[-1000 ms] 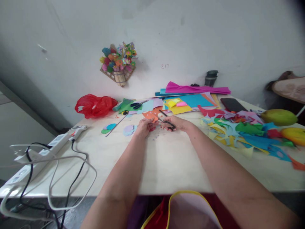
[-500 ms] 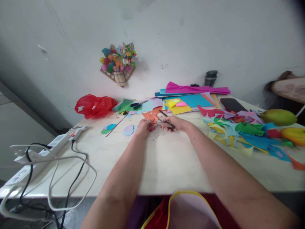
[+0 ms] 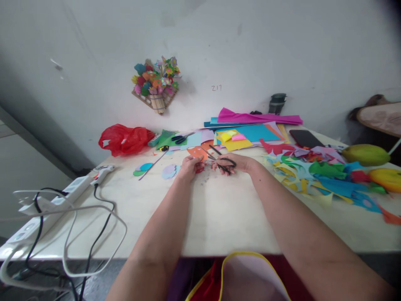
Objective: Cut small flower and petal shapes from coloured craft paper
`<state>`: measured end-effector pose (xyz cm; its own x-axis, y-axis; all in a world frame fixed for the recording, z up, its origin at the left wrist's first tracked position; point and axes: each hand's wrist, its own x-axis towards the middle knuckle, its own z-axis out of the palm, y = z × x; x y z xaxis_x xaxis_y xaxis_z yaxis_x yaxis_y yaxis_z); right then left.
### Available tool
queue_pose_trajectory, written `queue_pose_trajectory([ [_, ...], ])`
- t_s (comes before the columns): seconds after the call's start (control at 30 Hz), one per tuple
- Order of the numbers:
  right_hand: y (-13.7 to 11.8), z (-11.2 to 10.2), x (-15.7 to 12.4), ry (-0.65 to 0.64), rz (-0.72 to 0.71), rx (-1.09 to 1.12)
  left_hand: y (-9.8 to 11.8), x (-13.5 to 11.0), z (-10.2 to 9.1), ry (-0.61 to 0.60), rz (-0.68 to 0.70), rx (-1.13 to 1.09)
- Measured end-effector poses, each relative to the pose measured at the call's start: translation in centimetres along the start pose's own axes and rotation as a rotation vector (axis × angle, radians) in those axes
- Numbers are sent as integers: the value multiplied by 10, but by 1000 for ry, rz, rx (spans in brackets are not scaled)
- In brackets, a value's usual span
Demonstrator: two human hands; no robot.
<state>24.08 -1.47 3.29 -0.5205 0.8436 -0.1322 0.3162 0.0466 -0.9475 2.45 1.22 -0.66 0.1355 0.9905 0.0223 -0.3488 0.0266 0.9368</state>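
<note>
My left hand [image 3: 189,166] pinches a small orange and red piece of paper [image 3: 198,154] near the middle of the pale table [image 3: 216,209]. My right hand [image 3: 239,162] grips black-handled scissors [image 3: 223,162]. Their blades are spread and point left toward the orange paper. Both hands rest close together on the tabletop, with tiny paper snippets [image 3: 206,179] lying just in front of them.
Coloured paper sheets [image 3: 247,131] and a second pair of scissors [image 3: 181,138] lie at the back. Paper scraps [image 3: 326,175] and two mangoes [image 3: 366,154] are at the right, a phone [image 3: 305,137] behind them. A red bag [image 3: 124,139] and power strips with cables [image 3: 53,205] are at the left.
The scissors' handles have spread wider and the blades have opened. My right hand has shifted slightly right. My left hand keeps the orange paper in place.
</note>
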Motion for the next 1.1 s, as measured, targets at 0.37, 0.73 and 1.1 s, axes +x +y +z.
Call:
queue_pose_trajectory([
  [0.37, 8, -26, -15, 129, -73, 85, 0, 0, 1, -12, -1, 25],
  [0.73, -8, 11, 12, 425, -138, 323, 2, -7, 9, -266, -24, 167],
  [1.1, -10, 19, 18, 498, -196, 261, -2, -5, 10, -279, -31, 165],
])
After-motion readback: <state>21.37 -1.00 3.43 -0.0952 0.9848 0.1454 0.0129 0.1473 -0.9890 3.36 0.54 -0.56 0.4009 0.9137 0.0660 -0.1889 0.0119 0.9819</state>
